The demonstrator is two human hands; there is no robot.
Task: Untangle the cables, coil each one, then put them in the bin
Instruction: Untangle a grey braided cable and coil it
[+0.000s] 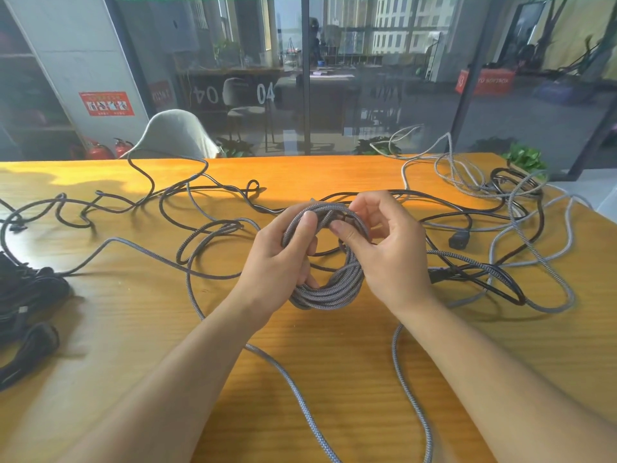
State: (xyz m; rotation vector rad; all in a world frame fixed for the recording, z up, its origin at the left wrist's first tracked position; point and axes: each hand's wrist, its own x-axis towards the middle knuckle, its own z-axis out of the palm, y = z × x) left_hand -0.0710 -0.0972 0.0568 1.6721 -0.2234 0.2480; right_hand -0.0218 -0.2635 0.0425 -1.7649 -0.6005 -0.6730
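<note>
Two hands are holding a grey braided coil (pixel 329 289) above the wooden table (pixel 133 312). The left hand (pixel 283 259) is gripping the coil's left side, its fingers threaded through the loop and its thumb (pixel 305 225) pressing the top strands. The right hand (pixel 384 248) is pinching the top of the coil between thumb and curled fingers, just beside the left thumb. Below the hands, loose braided cable (pixel 290 379) is trailing toward the person. Right of the fingers, a tangle of grey and black cables (pixel 500 228) is lying spread out; left of them, dark cables (pixel 133 208) are snaking across the table. Far left, black bundled cables (pixel 26 295) are sitting at the table's edge.
</note>
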